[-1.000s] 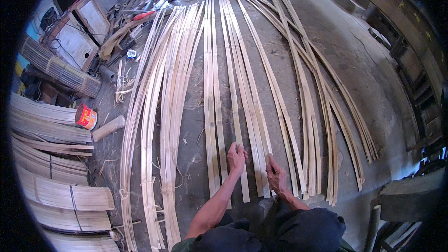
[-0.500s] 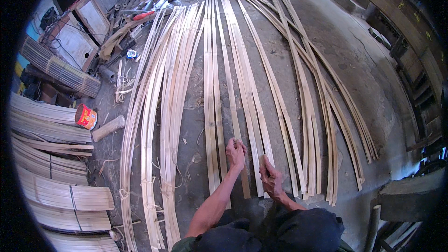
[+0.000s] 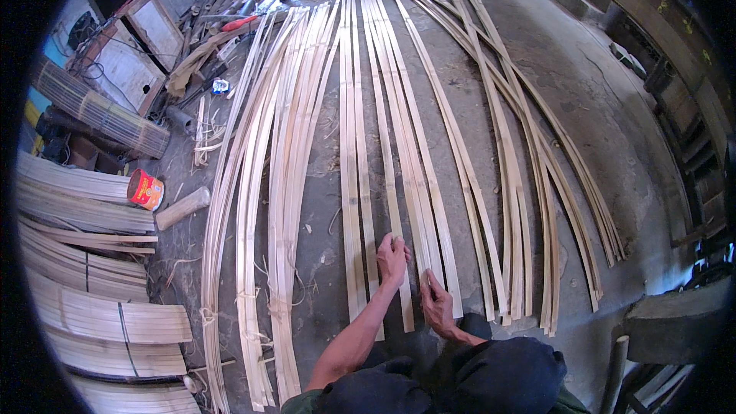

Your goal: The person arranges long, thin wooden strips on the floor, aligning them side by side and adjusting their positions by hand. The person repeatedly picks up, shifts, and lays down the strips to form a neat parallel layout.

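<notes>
Long, pale split-bamboo strips lie lengthwise on the floor. My left hand (image 3: 393,259) is closed on a single bamboo strip (image 3: 389,184), whose near end sticks out below the hand. Just right of it, my right hand (image 3: 438,300) pinches the left side of a close-set group of strips (image 3: 414,184) near their near ends. Its fingertips partly hide the strip they grip. Left of my hands, another narrow group of strips (image 3: 351,199) lies straight, partly under my left forearm.
A thick pile of strips (image 3: 284,184) lies on the left, and crossing strips (image 3: 506,146) on the right. Bundled slats (image 3: 107,322) are stacked at the left edge. A red tub (image 3: 146,190) and a short wooden club (image 3: 182,208) stand and lie beside them.
My right hand has moved from the right side of its strip group to the left side and slightly nearer. At the far end, a protruding strip now sits about level with its neighbours.
</notes>
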The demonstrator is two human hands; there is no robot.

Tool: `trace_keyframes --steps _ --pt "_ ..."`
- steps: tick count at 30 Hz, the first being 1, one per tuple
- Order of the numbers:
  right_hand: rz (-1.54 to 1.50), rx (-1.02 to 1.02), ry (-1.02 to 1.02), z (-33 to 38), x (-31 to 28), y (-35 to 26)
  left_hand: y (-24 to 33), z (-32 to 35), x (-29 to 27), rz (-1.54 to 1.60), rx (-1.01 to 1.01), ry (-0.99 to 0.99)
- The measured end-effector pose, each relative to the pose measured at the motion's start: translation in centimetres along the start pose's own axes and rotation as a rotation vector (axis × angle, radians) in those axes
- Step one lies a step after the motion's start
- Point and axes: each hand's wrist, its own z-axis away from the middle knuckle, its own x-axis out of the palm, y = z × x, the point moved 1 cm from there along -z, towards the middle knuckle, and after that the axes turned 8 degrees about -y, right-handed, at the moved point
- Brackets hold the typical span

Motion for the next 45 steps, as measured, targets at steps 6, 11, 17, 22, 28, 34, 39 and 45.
trace_keyframes --steps 6,11,17,22,28,34,39,45 --pt "0.159 -0.106 -0.050 0.5 -0.3 -1.3 -0.2 0.0 0.1 -0.026 0.052 0.035" --pt "0.263 -0.331 -0.024 -1.2 -1.3 -2.3 0.5 -0.2 0.7 -0.059 0.044 -0.004" --pt "0.193 -0.265 0.021 -1.9 -1.3 -2.9 1.1 -0.4 2.3 -0.224 0.037 -0.058" --pt "0.146 -0.212 -0.031 -1.7 -0.1 -2.0 -2.6 -1.6 0.9 -0.464 0.264 0.056" --pt "0.104 -0.173 -0.114 -1.1 1.2 -2.8 -0.9 -0.8 -0.8 -0.529 0.177 0.104" --pt "0.267 -0.299 -0.162 -1.2 2.3 1.1 1.9 -0.7 -0.2 -0.323 0.113 -0.011" --pt "0.433 -0.186 -0.407 -0.7 2.7 -0.6 1.4 -0.4 -1.8 -0.421 0.072 -0.087" --pt "0.484 -0.277 -0.465 -1.2 2.2 0.5 -0.7 -0.7 -2.8 -0.825 0.279 0.005"
